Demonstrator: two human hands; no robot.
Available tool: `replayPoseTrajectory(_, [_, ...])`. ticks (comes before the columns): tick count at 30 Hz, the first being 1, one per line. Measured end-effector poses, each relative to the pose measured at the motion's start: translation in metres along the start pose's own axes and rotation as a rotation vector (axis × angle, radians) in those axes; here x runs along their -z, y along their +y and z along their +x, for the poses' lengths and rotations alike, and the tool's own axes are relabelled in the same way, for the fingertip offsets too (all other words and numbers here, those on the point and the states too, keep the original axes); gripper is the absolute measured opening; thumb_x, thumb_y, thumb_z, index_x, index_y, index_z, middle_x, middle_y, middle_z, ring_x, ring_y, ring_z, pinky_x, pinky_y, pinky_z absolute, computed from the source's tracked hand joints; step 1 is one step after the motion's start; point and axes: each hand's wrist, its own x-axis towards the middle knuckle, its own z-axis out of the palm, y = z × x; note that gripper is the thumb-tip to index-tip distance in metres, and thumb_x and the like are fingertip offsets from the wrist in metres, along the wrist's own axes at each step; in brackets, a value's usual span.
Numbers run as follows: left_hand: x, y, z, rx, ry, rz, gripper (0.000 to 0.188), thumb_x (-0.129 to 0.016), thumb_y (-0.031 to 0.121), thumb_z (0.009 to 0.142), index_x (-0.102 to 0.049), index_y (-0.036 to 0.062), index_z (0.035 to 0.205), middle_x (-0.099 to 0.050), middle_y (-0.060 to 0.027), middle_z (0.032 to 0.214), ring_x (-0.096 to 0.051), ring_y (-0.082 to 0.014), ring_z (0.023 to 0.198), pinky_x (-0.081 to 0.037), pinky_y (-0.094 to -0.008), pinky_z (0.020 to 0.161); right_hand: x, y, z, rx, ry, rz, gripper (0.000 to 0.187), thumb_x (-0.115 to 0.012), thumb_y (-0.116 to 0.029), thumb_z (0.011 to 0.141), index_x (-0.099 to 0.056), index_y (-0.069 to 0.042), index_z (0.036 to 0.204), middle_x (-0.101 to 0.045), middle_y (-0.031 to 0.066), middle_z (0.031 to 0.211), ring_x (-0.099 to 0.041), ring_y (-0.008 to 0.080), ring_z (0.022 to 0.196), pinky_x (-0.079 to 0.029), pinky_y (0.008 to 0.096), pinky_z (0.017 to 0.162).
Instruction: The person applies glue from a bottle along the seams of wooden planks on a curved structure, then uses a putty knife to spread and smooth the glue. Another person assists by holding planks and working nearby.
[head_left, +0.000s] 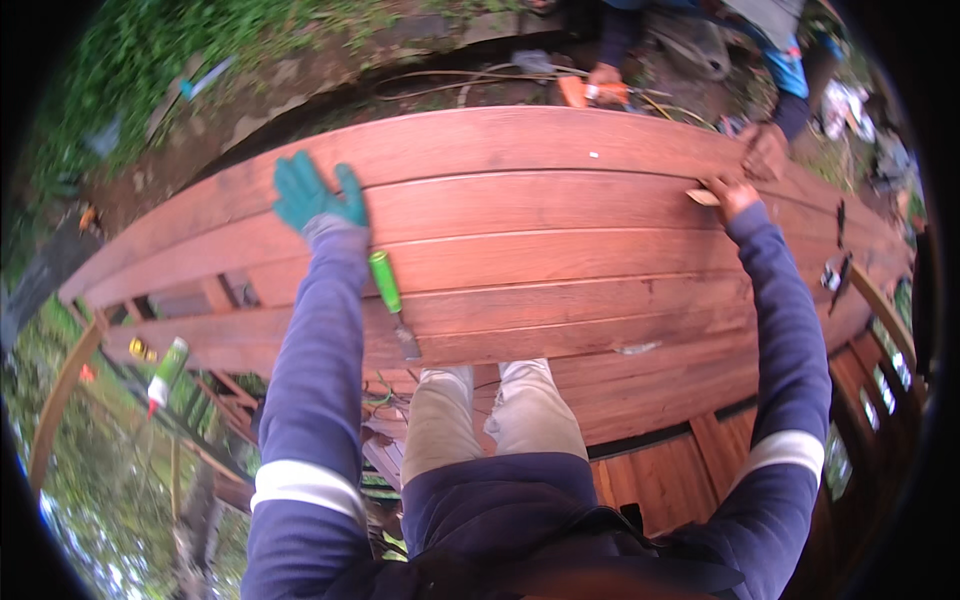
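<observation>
My left hand (310, 192), in a teal work glove, lies flat with fingers spread on the far reddish-brown wooden boards (540, 255). Over at the right, my bare right hand (738, 197) is closed with its fingertips on a small tan piece (703, 197), perhaps wood or folded sandpaper, against the boards. Close to my left forearm rests a chisel-like tool (386, 283) with a bright green handle; its flat dark blade points toward me. A co-worker's hand (765, 150) touches the far edge just beyond my right hand.
A co-worker's other hand (606, 76) is on an orange tool (600, 92) beyond the boards, near loose cords. At the left are a white-and-green bottle (168, 373) with a red tip and a yellow tape measure (142, 349). Dark tools (838, 275) lie at the right.
</observation>
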Motion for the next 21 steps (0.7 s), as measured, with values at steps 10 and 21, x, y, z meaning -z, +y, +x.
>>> replayPoseTrajectory(10, [0.007,-0.002,0.003,0.043,-0.025,-0.124,0.077,-0.054,0.054,0.093,-0.038,0.0085,0.154,-0.028,-0.0187,0.163,-0.023,-0.0387,0.152,-0.011,-0.0639,0.121,-0.002,-0.081,0.033,-0.215,0.06,-0.009,0.011,-0.069,-0.018,0.088,-0.069,-0.009,0.095,-0.067,0.02,0.084,-0.069,0.0399,0.074,-0.056,0.0487,0.067])
replayPoseTrajectory(21, [0.055,-0.282,0.0,1.107,0.088,-0.974,0.055,-0.072,0.046,0.09,-0.061,0.0031,0.122,-0.069,-0.0161,0.113,-0.066,-0.0329,0.104,-0.054,-0.0419,0.087,-0.016,-0.442,0.055,-0.239,0.023,0.735,0.037,-0.082,-0.031,0.081,-0.068,-0.003,0.1,-0.069,0.0149,0.077,-0.067,0.0291,0.07,-0.054,0.0421,0.069])
